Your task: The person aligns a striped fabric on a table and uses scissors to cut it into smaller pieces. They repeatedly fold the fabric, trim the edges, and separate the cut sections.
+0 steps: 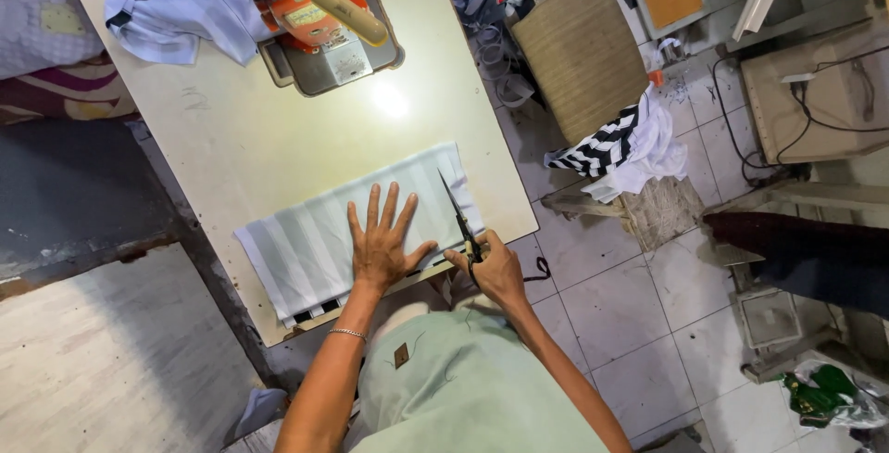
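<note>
Pressing my left hand [381, 242] flat, fingers spread, on the striped cloth [356, 231] at the near edge of the table [231, 138], I grip scissors [460, 221] in my right hand [495, 268], blades on the cloth, so I think I am cutting and must keep it flat.

White striped fabric panel [315, 240]: lay flat along the near edge of the pale surface [250, 138].
Dark metal scissors [460, 221]: blades open, over the fabric's right end.

bright overhead light, glare on the table [394, 101], edges perhaps slightly warped.
</note>
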